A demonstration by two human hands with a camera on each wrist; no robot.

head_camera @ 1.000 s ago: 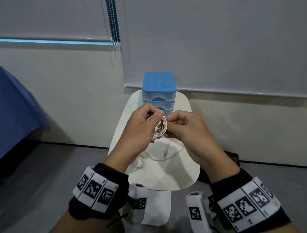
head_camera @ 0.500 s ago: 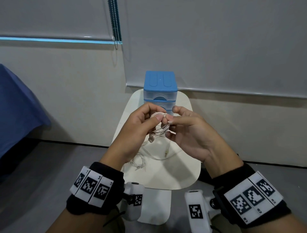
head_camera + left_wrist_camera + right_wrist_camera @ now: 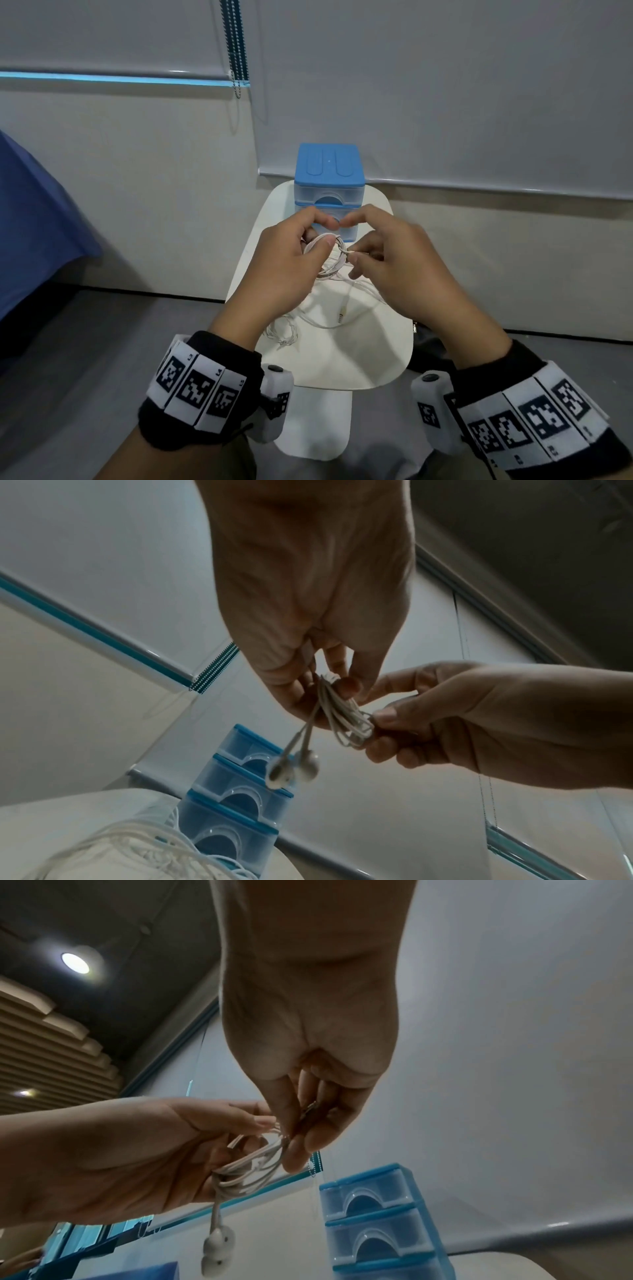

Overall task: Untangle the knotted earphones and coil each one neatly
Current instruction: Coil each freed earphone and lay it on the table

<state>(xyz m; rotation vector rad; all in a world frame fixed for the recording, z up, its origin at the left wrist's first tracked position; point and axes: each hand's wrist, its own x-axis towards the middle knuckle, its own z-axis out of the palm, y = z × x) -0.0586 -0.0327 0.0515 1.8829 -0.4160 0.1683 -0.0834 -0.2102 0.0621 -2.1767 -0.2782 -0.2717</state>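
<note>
Holding: both hands were raised above the table, sharing 1 coiled white earphone.
Left hand: the left hand had its fingers curled narrowly round the coil, thumb pressed on the loops.
Right hand: the right hand pinched the coil's other side, thumb and fingers closed tight on the strands, index finger arched forward to meet the left index tip.
Earbuds: 2 earbuds hung together on short leads below the coil, clear of the table.
Second earphone: 1 more white earphone lay loose on the table under the hands, a small bunch of its cable beside the left wrist.
Drawers: 1 blue drawer unit with 3 clear drawers stood at the table's far end.
Hidden: the hands covered most of the coil in the head view; the number of loops could not be counted, and where the loose cable's ends ran was hard to make out.
</note>
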